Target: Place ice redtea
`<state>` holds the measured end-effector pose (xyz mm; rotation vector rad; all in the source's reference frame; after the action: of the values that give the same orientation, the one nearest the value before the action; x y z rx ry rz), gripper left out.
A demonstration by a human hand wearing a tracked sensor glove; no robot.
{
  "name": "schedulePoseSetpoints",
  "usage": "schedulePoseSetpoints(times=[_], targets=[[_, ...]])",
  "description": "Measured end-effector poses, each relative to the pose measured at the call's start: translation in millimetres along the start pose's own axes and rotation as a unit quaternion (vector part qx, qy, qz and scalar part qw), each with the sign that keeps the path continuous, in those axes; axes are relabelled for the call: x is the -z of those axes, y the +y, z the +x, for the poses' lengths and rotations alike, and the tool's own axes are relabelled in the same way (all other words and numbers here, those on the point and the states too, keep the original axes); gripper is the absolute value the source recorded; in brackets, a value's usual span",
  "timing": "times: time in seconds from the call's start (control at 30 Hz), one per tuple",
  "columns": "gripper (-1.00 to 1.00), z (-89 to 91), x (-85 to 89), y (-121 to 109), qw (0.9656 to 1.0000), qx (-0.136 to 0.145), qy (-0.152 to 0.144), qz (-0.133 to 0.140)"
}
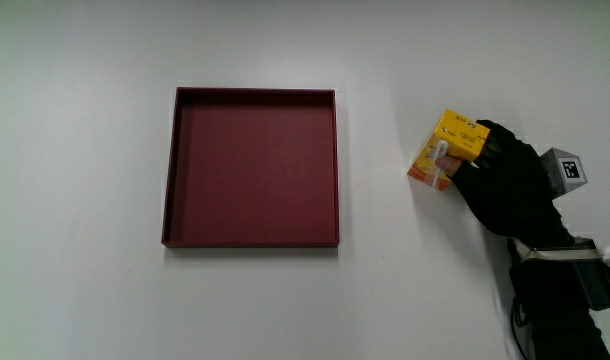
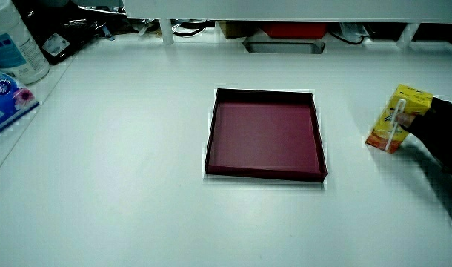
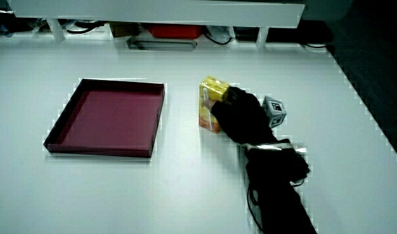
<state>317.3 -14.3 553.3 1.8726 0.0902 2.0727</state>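
The ice red tea is a yellow and orange drink carton (image 1: 447,148) with a white straw on its side. It stands on the white table beside the dark red tray (image 1: 171,170), a short gap between them. The gloved hand (image 1: 505,180) is wrapped around the carton, fingers curled over its upper part. Both side views show the carton (image 2: 396,119) (image 3: 209,104) upright on the table with the hand (image 2: 437,126) (image 3: 241,117) on it. The tray (image 2: 210,141) (image 3: 62,123) holds nothing.
A white bottle (image 2: 15,41) and a blue packet (image 2: 4,100) lie at the table's edge in a side view. A low partition (image 2: 285,9) with cables and a red item under it runs along the table's back edge.
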Motion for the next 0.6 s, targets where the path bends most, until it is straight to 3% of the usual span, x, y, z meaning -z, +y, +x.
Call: schedulePoseSetpoints(times=[0.4, 0.6], targets=[[-0.62, -1.7, 6.7, -3.7, 1.0, -0.001, 0.008, 0.004], [-0.9, 2.9, 4.0, -18.9, 0.9993, -0.01, -0.02, 0.032]])
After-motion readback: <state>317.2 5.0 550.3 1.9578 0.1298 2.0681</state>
